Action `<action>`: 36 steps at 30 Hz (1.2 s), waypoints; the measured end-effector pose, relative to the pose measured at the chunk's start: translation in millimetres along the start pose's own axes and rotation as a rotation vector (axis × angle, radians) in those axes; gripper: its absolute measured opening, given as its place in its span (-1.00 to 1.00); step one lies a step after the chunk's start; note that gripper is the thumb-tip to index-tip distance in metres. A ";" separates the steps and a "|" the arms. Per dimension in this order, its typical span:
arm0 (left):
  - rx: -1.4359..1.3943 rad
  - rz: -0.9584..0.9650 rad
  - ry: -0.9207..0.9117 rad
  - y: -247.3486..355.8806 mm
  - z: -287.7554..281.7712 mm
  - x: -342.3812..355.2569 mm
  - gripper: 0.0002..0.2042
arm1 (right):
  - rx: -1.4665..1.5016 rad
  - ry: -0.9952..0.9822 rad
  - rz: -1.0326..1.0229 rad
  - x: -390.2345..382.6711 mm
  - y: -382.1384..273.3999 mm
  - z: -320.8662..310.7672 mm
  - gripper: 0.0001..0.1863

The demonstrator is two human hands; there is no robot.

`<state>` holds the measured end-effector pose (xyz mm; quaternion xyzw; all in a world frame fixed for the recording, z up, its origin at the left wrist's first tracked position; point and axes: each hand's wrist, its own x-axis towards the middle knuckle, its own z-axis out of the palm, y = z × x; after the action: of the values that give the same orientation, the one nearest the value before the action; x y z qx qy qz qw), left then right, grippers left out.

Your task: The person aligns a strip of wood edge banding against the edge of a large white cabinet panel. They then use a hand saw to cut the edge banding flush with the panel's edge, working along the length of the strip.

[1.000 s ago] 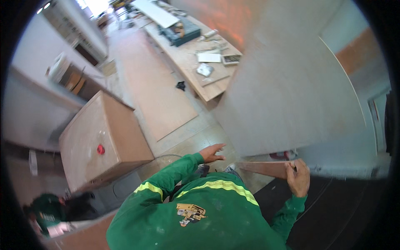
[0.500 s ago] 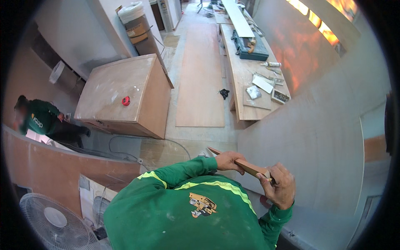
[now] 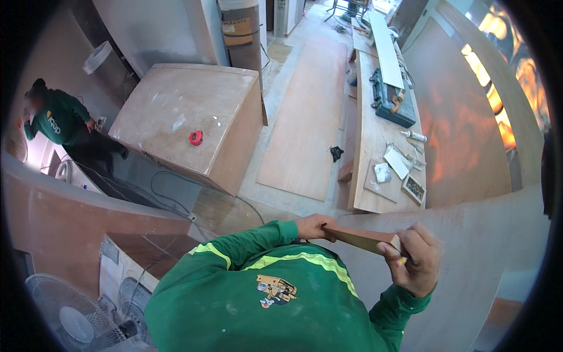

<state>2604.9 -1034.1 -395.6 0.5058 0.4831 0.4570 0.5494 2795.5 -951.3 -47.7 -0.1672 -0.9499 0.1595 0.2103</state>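
While the narrow wooden piece [image 3: 360,237] is held in front of the green sweatshirt [image 3: 246,311], its left end sits slightly higher in the view than its right. Bearings from the piece, 12 o'clock at top of view. Left hand [image 3: 315,227], 9 o'clock: fingers closed around the left end. Right hand [image 3: 415,258], between 3 and 4 o'clock: thumb and fingers pinch the right end; a small yellow-tipped item [image 3: 402,261], kind unclear, shows beside the thumb.

Surroundings: workbench [image 3: 359,185] at 12 to 1 o'clock, bearing a blue-green tool case [image 3: 387,111] and, between 1 and 2 o'clock, a tray of small pieces [image 3: 406,189]. Long flat panel [image 3: 302,123] on the floor, 11 o'clock. Red tape measure [image 3: 196,138], 10 o'clock, on the brown cabinet [image 3: 237,138]. Co-worker [image 3: 67,120], between 9 and 10 o'clock. Fan [image 3: 76,322], between 8 and 9 o'clock.
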 end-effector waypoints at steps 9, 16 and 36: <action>-0.244 0.199 0.310 44.1 -60.1 50.4 -0.69 | -0.018 0.735 -0.085 97.8 59.1 -29.3 -0.52; -0.235 0.493 0.955 118.4 -155.1 70.5 -0.60 | 0.333 0.218 0.432 99.8 217.9 91.9 -0.83; 0.161 0.614 1.427 244.8 -292.8 148.5 -0.70 | 0.892 -0.106 0.448 162.2 340.6 195.9 -0.74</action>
<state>2328.0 -836.2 -168.0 0.2390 0.5896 0.7670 -0.0835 2653.4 -630.3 -287.3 -0.2526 -0.7392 0.5997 0.1735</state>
